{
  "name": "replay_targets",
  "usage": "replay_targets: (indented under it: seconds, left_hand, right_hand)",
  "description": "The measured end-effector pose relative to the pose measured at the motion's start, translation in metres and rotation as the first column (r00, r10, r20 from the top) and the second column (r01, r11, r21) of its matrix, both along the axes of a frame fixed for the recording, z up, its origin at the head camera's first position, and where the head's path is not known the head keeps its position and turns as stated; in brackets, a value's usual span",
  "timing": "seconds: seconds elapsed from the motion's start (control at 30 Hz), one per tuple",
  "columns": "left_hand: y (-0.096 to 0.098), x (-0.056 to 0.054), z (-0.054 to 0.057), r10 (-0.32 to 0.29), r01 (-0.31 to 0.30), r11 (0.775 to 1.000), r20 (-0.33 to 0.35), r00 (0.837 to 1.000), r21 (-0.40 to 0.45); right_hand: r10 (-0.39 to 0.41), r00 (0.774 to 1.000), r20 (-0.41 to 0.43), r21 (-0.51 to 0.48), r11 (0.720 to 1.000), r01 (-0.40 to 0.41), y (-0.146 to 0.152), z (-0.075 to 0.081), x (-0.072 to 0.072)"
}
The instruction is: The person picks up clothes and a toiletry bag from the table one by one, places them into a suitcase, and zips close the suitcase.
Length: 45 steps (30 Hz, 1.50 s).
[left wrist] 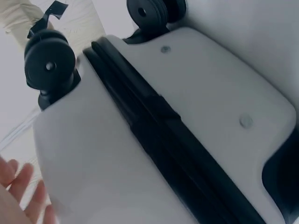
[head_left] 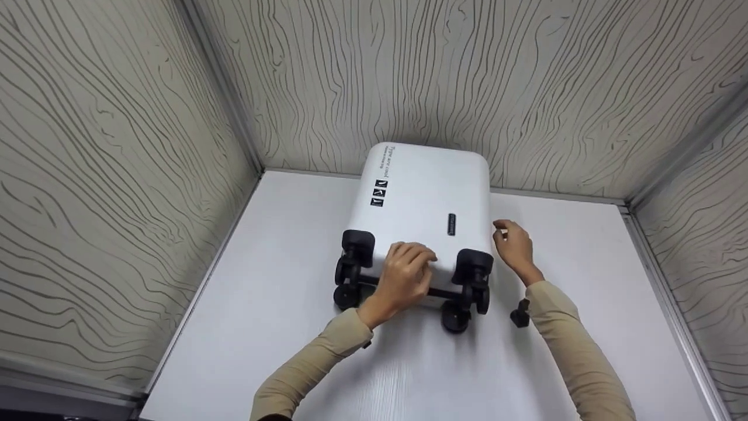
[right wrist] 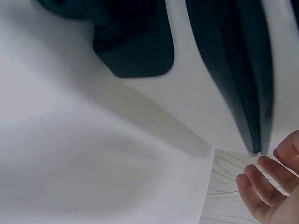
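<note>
A white hard-shell suitcase [head_left: 421,181] lies flat on the white table, its wheeled end toward me. Black wheels [head_left: 470,280] stick out at its corners. Over the upper edge of that end lies my left hand [head_left: 406,272], fingers loosely bent and touching the shell between two wheels. In the left wrist view, a black zipper band [left wrist: 154,112] crosses the suitcase's end. My right hand [head_left: 517,245] is at the suitcase's right side, thumb and forefinger slightly apart. The right wrist view shows its fingertips right at the far visible part of the zipper band [right wrist: 243,60].
Patterned panels [head_left: 374,76] rise behind and on both sides. White table surface [head_left: 263,280] extends left, right and in front of the suitcase. A small black piece [head_left: 520,314] shows beside the right sleeve.
</note>
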<state>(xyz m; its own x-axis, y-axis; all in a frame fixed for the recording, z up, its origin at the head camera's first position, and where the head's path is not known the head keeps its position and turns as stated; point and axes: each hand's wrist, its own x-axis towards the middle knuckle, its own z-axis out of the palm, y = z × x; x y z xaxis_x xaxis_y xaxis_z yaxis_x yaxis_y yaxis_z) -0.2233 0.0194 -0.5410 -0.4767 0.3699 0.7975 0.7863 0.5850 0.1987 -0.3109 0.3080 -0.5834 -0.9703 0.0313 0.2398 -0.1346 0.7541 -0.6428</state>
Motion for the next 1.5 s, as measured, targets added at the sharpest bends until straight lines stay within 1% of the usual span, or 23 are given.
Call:
replay_targets:
  seconds: [0.13,0.23,0.37,0.57,0.7,0.8,0.93,1.03,1.13,1.23,1.27,1.33,1.4,1.5]
  left_hand:
    - [-0.005,-0.004,-0.001,0.041,-0.04,0.997,0.015,0.999,-0.064]
    - [-0.008,-0.006,-0.004,0.072,-0.069,0.992,0.026,0.997,-0.107]
    - [-0.011,-0.007,-0.008,0.101,-0.093,0.984,0.042,0.994,-0.152]
    - [-0.014,-0.007,-0.01,0.102,-0.092,0.982,0.055,0.993,-0.163]
    - [-0.014,-0.009,-0.009,0.107,-0.097,0.983,0.059,0.992,-0.154]
    - [-0.013,-0.008,-0.008,0.11,-0.098,0.983,0.067,0.992,-0.156]
    - [-0.012,-0.007,-0.008,0.104,-0.087,0.982,0.097,0.99,-0.165]
    - [-0.011,-0.006,-0.009,0.111,-0.09,0.98,0.109,0.988,-0.179]
    - [-0.011,-0.007,-0.009,0.114,-0.094,0.979,0.108,0.988,-0.18]
    - [-0.011,-0.007,-0.009,0.115,-0.097,0.98,0.097,0.989,-0.173]
    - [-0.011,-0.007,-0.009,0.114,-0.097,0.981,0.093,0.989,-0.169]
    - [-0.012,-0.007,-0.009,0.112,-0.097,0.981,0.083,0.99,-0.166]
    - [-0.012,-0.007,-0.009,0.109,-0.095,0.982,0.076,0.991,-0.163]
    - [-0.012,-0.008,-0.009,0.101,-0.089,0.983,0.072,0.992,-0.158]
  right_hand:
    - [0.024,0.999,0.027,0.025,0.999,-0.025,0.003,-0.002,-0.013]
    - [0.045,0.998,0.051,0.036,0.998,-0.047,0.003,-0.003,-0.023]
    - [0.061,0.996,0.068,0.044,0.997,-0.064,0.002,-0.001,-0.033]
    - [0.08,0.996,0.042,0.057,0.995,-0.082,0.0,0.0,-0.045]
    - [0.127,0.991,0.034,0.049,0.99,-0.129,-0.001,0.0,-0.05]
    - [0.162,0.986,0.045,0.023,0.986,-0.163,-0.002,0.0,-0.052]
    - [0.19,0.979,0.076,-0.027,0.982,-0.189,-0.002,0.001,-0.053]
    - [0.214,0.969,0.126,-0.081,0.975,-0.205,0.0,0.001,-0.054]
    - [0.242,0.958,0.153,-0.146,0.965,-0.22,0.002,-0.001,-0.055]
    - [0.284,0.95,0.131,-0.202,0.946,-0.255,0.006,-0.003,-0.055]
    - [0.301,0.948,0.108,-0.212,0.938,-0.274,0.007,-0.004,-0.055]
    - [0.325,0.94,0.106,-0.243,0.925,-0.293,0.009,-0.005,-0.056]
    - [0.334,0.934,0.13,-0.269,0.918,-0.291,0.009,-0.006,-0.058]
    - [0.308,0.935,0.174,-0.266,0.929,-0.256,0.008,-0.005,-0.062]
